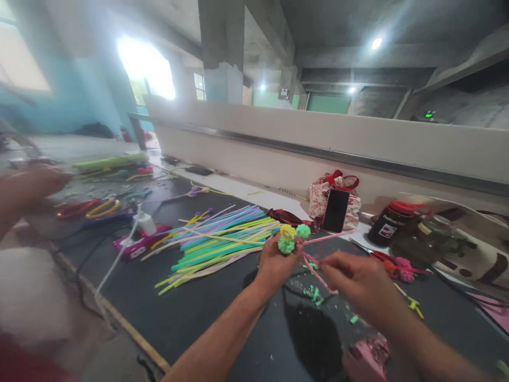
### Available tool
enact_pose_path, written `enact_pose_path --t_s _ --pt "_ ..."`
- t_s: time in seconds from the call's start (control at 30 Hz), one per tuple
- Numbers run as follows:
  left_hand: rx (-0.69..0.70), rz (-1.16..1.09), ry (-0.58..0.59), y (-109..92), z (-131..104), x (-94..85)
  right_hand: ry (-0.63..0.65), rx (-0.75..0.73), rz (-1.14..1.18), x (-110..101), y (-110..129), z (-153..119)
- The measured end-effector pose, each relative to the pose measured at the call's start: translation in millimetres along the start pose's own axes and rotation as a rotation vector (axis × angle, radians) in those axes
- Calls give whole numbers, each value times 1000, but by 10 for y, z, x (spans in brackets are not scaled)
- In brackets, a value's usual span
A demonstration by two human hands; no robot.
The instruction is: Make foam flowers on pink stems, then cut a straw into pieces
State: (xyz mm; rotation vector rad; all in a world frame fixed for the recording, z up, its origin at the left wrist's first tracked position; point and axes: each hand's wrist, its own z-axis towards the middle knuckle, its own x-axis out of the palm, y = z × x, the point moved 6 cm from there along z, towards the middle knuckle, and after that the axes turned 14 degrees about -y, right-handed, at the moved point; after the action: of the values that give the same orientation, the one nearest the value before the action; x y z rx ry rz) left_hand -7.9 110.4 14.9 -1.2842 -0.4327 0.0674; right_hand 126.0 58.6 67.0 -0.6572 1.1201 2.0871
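Fingers closed, my left hand [276, 265] grips a small bunch of pipe-cleaner pompoms, one yellow pompom [288, 231] and two mint-green, with the green pompom [286, 245] lowest. Pink pipe cleaners [318, 277] stick out to the right from the bunch. My right hand [353, 273], somewhat blurred, pinches one of these pink strands a little to the right of my left hand. Its fingertips partly hide the strand. Small green pipe-cleaner clippings [314, 294] lie on the dark tabletop [242, 329] below both hands.
Many pastel pipe cleaners [226, 239] are spread left of my hands. Beyond stand a phone [335, 210], a patterned bag [318, 193] and a black jar [392, 225]. Orange-handled scissors [385, 261] lie right. A magenta device [139, 243] and a co-worker's hand [43, 180] are left.
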Motion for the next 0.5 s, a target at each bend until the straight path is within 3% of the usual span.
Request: enact_pose_path --t_s 0.1,0.2,0.27,0.33,0.43,0.5 --pt "-223 -136 -103 97 30 -54 -149 -548 -287 192 281 -216" --pt "-415 -318 -98 131 46 -52 -185 -728 -381 316 311 -387" --pt "-479 -402 -66 111 63 -48 -107 -719 -272 300 219 -454" --pt "-544 -453 -8 90 58 -32 47 -654 -148 261 51 -495" --pt "-610 -452 173 34 -23 44 177 -391 -56 151 -273 -403" --pt "-572 -396 312 -35 -105 96 189 -232 -52 60 -396 -245"
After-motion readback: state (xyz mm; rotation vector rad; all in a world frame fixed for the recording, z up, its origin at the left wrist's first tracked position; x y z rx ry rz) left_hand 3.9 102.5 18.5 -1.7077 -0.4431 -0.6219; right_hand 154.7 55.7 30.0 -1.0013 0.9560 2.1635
